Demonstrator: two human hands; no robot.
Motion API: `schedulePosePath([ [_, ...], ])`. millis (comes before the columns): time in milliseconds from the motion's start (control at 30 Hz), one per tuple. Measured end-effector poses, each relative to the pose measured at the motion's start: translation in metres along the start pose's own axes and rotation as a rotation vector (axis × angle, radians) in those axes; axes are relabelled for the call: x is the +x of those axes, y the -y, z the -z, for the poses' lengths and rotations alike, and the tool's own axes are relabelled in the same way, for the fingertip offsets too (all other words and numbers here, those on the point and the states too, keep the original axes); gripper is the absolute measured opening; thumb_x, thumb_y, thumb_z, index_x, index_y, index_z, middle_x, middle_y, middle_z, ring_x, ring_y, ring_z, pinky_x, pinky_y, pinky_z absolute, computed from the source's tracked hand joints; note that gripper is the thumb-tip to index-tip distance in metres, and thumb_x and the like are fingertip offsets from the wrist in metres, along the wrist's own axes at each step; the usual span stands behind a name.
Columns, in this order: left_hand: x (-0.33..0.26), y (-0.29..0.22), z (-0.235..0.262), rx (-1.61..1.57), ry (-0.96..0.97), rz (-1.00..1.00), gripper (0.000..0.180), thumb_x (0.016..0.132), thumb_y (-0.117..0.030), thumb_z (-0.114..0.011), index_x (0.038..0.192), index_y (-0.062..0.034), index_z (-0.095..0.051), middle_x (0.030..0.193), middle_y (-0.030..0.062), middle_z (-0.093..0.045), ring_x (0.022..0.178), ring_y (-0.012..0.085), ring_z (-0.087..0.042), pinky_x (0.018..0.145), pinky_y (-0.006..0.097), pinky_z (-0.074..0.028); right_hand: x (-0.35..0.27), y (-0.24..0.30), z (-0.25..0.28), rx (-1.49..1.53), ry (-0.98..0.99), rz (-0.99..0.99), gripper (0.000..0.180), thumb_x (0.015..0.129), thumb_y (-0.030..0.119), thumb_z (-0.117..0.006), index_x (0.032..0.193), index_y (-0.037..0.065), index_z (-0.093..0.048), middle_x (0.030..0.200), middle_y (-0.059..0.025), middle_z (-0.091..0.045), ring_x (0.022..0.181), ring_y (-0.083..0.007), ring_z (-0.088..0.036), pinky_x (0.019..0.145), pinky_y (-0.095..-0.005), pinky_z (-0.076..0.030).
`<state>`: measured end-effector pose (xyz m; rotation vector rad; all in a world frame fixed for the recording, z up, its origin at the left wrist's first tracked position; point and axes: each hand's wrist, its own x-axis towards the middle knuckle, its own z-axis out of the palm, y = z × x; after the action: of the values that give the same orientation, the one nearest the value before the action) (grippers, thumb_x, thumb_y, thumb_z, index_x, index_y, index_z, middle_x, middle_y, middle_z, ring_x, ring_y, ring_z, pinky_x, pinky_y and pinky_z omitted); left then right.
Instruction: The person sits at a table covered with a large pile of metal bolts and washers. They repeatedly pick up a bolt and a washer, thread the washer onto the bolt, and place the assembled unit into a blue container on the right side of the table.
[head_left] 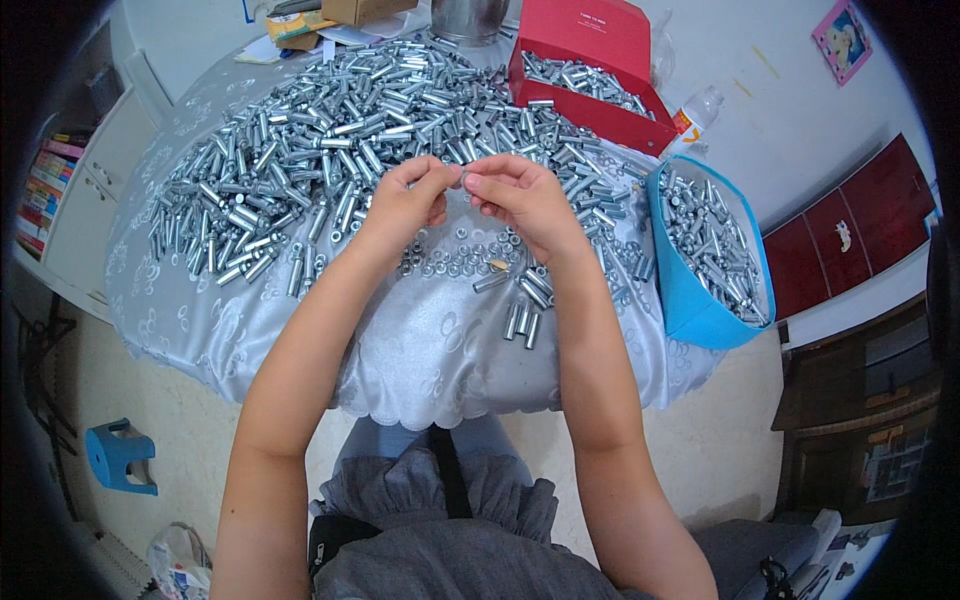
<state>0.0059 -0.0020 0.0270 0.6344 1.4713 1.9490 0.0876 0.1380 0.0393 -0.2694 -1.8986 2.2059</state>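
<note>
My left hand point(410, 203) and my right hand point(526, 205) meet over the middle of the table, thumbs and fingers pinched together at the tips. Something small and greyish sits between the fingertips, too small and covered to name. Behind and around them spreads a large heap of shiny metal sleeve anchors point(330, 140). Just below the hands, small metal nuts point(455, 262) lie loosely in a patch, with a small yellowish piece point(498, 265) among them. Several separate sleeve anchors point(523, 320) rest beside my right forearm.
A blue fabric bin point(700, 318) full of metal anchors stands at the table's right edge. An open red box point(590, 118) holds more, with a plastic bottle point(697, 115) beside it. A metal bucket point(470, 20) stands at the back. A blue stool point(120, 455) is on the floor, left.
</note>
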Motion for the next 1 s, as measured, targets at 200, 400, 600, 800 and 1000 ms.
schedulePosePath([
  [200, 0.003, 0.002, 0.006, -0.144, 0.033, 0.056, 0.014, 0.084, -0.022, -0.055, 0.077, -0.0101, -0.051, 0.063, -0.0055, -0.040, 0.052, 0.0043, -0.035, 0.047, 0.020, -0.030, 0.005, -0.013, -0.007, -0.185, -0.076, 0.301, 0.016, 0.079, 0.010, -0.065, 0.091, 0.001, -0.061, 0.081, -0.0033, -0.063, 0.072, -0.0062, -0.056, 0.063, -0.0193, -0.045],
  [400, 0.004, 0.004, 0.007, -0.080, -0.011, 0.069, 0.018, 0.084, -0.026, -0.056, 0.076, -0.0103, -0.051, 0.064, -0.0055, -0.040, 0.052, 0.0046, -0.035, 0.047, 0.020, -0.030, 0.004, -0.017, -0.013, -0.228, -0.072, 0.404, 0.015, 0.081, 0.010, -0.062, 0.090, -0.001, -0.061, 0.080, -0.0035, -0.062, 0.070, -0.0063, -0.055, 0.061, -0.0186, -0.044],
  [600, 0.003, 0.004, 0.001, 0.008, -0.007, 0.154, 0.030, 0.085, -0.037, -0.057, 0.071, -0.0115, -0.050, 0.058, -0.0074, -0.034, 0.047, 0.0039, -0.029, 0.044, 0.021, -0.026, 0.006, -0.025, -0.011, -0.330, -0.078, 0.412, 0.017, 0.080, 0.011, -0.061, 0.093, -0.001, -0.061, 0.083, -0.0046, -0.061, 0.072, -0.0083, -0.055, 0.062, -0.0209, -0.043],
  [800, 0.000, -0.002, 0.002, -0.013, 0.037, 0.125, 0.031, 0.086, -0.036, -0.057, 0.072, -0.0081, -0.054, 0.054, -0.0089, -0.030, 0.046, 0.0034, -0.027, 0.043, 0.021, -0.023, 0.003, -0.008, -0.006, -0.208, -0.023, 0.406, 0.020, 0.081, 0.012, -0.060, 0.098, 0.000, -0.061, 0.084, -0.0054, -0.062, 0.074, -0.0087, -0.055, 0.063, -0.0222, -0.043],
  [1000, 0.003, 0.000, 0.005, 0.014, -0.066, 0.132, 0.030, 0.086, -0.031, -0.056, 0.087, -0.0014, -0.061, 0.054, -0.0086, -0.029, 0.047, 0.0033, -0.026, 0.043, 0.020, -0.023, 0.005, -0.016, 0.007, -0.906, -0.228, 0.522, 0.017, 0.078, 0.014, -0.059, 0.091, 0.008, -0.067, 0.079, -0.0103, -0.058, 0.076, -0.0264, -0.056, 0.072, -0.0321, -0.045],
])
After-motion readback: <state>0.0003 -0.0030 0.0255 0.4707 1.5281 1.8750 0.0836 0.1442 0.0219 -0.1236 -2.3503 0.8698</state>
